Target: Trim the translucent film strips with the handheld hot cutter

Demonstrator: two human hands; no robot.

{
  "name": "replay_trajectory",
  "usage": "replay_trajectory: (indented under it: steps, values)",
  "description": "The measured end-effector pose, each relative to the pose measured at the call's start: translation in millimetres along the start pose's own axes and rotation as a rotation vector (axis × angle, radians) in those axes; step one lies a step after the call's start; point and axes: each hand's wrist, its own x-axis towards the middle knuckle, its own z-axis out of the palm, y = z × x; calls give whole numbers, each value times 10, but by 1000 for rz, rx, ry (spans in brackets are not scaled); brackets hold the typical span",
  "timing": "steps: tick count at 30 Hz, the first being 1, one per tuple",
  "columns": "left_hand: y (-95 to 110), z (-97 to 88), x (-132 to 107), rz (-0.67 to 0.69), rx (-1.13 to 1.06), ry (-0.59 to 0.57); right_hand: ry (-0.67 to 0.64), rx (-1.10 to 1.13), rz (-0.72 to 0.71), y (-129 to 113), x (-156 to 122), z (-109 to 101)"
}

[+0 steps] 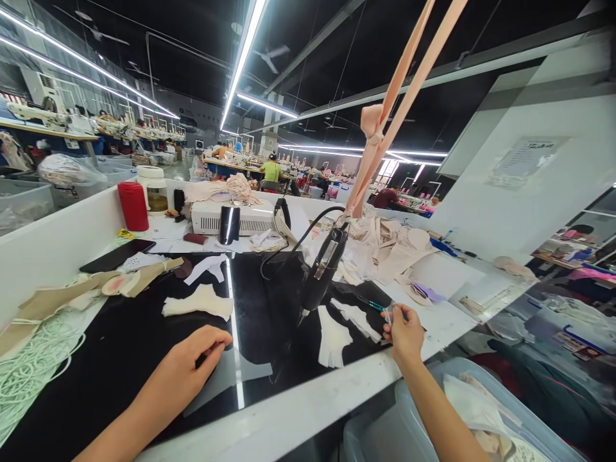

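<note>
A small, translucent piece (388,313) sits at the fingertips of the right hand (407,328), above the right part of a glossy black work surface (120,359). The thumb and fingers pinch it. A slim teal tool (371,303) points toward those fingers; I cannot tell whether it is also in the grip.

The left hand (190,362) lies low over the black surface, thumb and forefinger curled near each other beside a thin, greyish, see-through shaped sheet (250,369). Whether they grasp it cannot be told.

Between the hands lies a flared, cream fabric piece (334,337), with a narrower, white fabric piece (357,319) just beside it, nearer the right hand. Beyond the left hand is a wide, cream, curved fabric piece (198,303).

Above the surface a black, pointed handheld device (323,269) hangs tilted from pale pink straps (407,77), its tip near the flared piece.

Farther out, mint-green cord (36,378) lies in loops at the left, and a heap of beige fabric (387,236) covers the back right. A white, vented box (199,219) stands at the back, a red cylinder (133,206) to its left. Past the table, a person in a yellow-green top (272,171) sits among sewing stations.
</note>
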Motion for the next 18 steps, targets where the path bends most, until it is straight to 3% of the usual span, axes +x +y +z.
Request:
replay_trajectory:
  steps: [8, 13, 18]
  values:
    - [-2, -4, -13, 14, 2, 3, -157, -160, 29, -49, -197, -110]
    - [-32, 3, -30, 22, 7, 4, -185, -199, 56, -141, -342, -188]
    - [-48, 7, -54, -6, 2, -29, -233, -152, -75, -401, -741, -234]
